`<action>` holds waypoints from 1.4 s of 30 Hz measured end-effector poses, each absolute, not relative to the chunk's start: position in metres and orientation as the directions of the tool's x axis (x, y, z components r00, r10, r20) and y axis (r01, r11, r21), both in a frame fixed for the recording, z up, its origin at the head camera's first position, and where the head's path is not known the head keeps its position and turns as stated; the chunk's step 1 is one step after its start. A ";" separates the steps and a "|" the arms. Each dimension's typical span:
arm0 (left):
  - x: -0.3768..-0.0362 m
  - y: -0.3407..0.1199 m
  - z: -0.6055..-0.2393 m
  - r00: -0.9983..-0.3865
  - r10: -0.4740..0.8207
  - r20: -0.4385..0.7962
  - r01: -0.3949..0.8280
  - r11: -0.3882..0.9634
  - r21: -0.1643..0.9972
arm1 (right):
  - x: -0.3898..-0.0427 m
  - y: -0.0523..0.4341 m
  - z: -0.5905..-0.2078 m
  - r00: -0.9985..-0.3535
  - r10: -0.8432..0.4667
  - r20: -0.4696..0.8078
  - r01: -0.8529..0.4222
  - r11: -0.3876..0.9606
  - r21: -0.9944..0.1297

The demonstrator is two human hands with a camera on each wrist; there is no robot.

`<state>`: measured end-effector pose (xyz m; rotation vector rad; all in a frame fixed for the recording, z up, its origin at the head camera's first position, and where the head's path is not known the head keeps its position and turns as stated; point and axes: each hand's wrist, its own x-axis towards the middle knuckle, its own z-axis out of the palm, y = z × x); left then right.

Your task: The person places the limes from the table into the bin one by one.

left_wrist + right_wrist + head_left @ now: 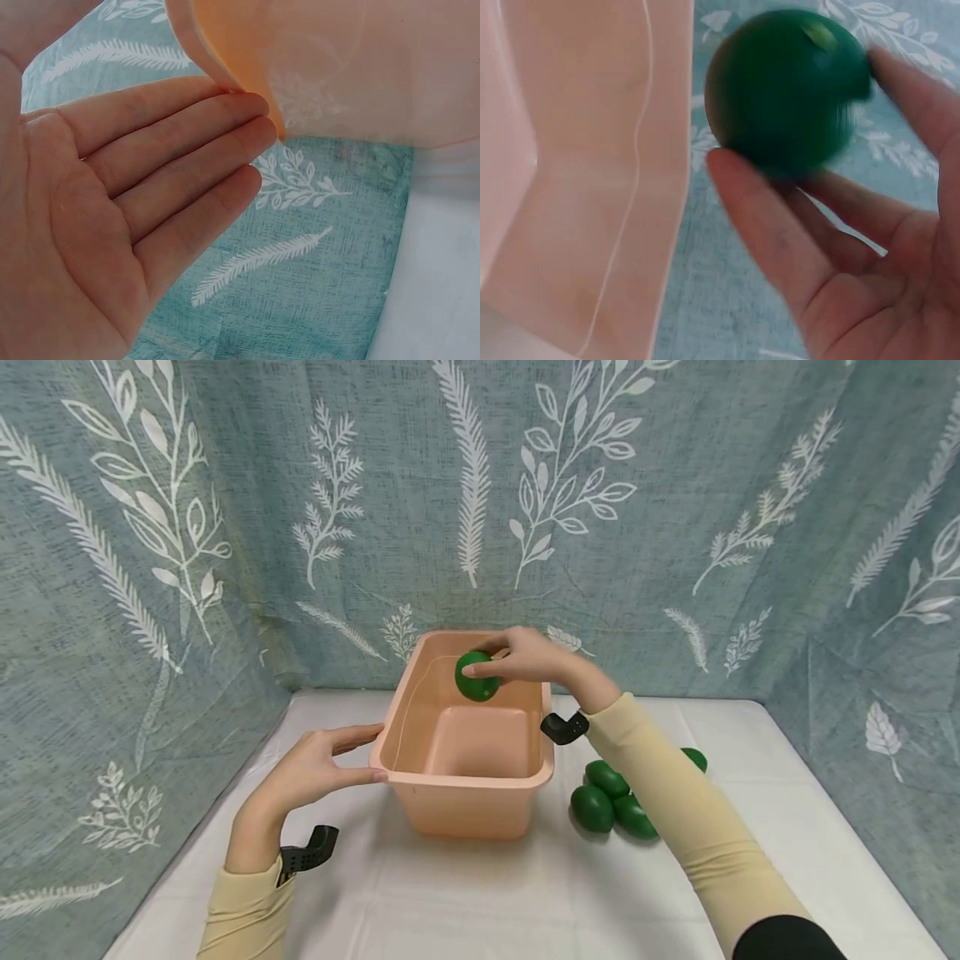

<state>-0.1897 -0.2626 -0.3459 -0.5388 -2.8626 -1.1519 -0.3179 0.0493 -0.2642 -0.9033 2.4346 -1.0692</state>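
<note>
Head view: the right hand (525, 660) pinches a glossy, dark-green rounded fruit (474, 683) above the smooth peach plastic rectangular basin (465, 808). The left hand (318, 766), fingers straight, touches the basin's left rim. Right of the basin, similar green egg-shaped fruits (592, 808) cluster on the white cloth-covered worktop (442, 902).

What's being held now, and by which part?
The right hand pinches a green avocado-like fruit by its sides. The left hand, fingers straight, just touches the peach tub at its rim.
</note>
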 end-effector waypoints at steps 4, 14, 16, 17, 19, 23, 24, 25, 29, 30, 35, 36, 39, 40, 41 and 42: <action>-0.191 -0.262 -0.346 -0.940 0.316 0.131 0.319 0.669 0.672 | -0.320 0.052 -0.267 -0.755 -0.656 -0.022 -0.399 0.485 -0.778; -0.190 -0.262 -0.345 -0.937 0.319 0.139 0.325 0.659 0.678 | -0.318 0.098 -0.269 -0.807 -0.590 0.036 -0.447 0.569 -0.690; -0.190 -0.261 -0.345 -0.937 0.320 0.141 0.328 0.663 0.673 | -0.316 0.110 -0.270 -0.822 -0.568 0.040 -0.431 0.575 -0.695; -0.189 -0.261 -0.344 -0.937 0.320 0.142 0.329 0.666 0.670 | -0.315 0.117 -0.272 -0.829 -0.557 0.043 -0.423 0.575 -0.700; -0.190 -0.261 -0.344 -0.937 0.318 0.144 0.330 0.669 0.666 | -0.312 0.130 -0.273 -0.844 -0.534 0.059 -0.415 0.579 -0.701; -0.191 -0.261 -0.343 -0.935 0.324 0.143 0.333 0.664 0.669 | -0.309 0.156 -0.279 -0.868 -0.492 0.064 -0.383 0.581 -0.718; -0.191 -0.260 -0.343 -0.935 0.324 0.141 0.331 0.662 0.673 | -0.308 0.163 -0.281 -0.872 -0.485 0.062 -0.376 0.583 -0.720; -0.191 -0.260 -0.343 -0.935 0.326 0.139 0.330 0.658 0.676 | -0.307 0.169 -0.284 -0.876 -0.479 0.057 -0.367 0.585 -0.723; -0.189 -0.259 -0.341 -0.935 0.327 0.135 0.327 0.656 0.680 | -0.305 0.193 -0.293 -0.891 -0.452 0.040 -0.331 0.588 -0.738; -0.189 -0.259 -0.341 -0.936 0.326 0.132 0.325 0.658 0.680 | -0.304 0.199 -0.295 -0.895 -0.444 0.036 -0.322 0.590 -0.740; -0.188 -0.259 -0.340 -0.940 0.316 0.127 0.316 0.670 0.672 | -0.300 0.228 -0.306 -0.917 -0.399 0.019 -0.272 0.587 -0.763; -0.188 -0.259 -0.340 -0.941 0.315 0.127 0.316 0.671 0.671 | -0.299 0.234 -0.307 -0.921 -0.389 0.017 -0.262 0.587 -0.766; -0.189 -0.259 -0.341 -0.941 0.311 0.133 0.317 0.674 0.667 | -0.295 0.251 -0.313 -0.933 -0.358 0.016 -0.241 0.593 -0.768; -0.189 -0.259 -0.342 -0.941 0.312 0.135 0.319 0.674 0.667 | -0.293 0.257 -0.315 -0.937 -0.349 0.013 -0.233 0.598 -0.767; -0.190 -0.259 -0.343 -0.941 0.311 0.136 0.319 0.673 0.668 | -0.292 0.262 -0.317 -0.940 -0.341 0.010 -0.227 0.601 -0.766; -0.190 -0.259 -0.343 -0.941 0.311 0.136 0.318 0.671 0.669 | -0.290 0.267 -0.319 -0.942 -0.336 0.010 -0.223 0.603 -0.766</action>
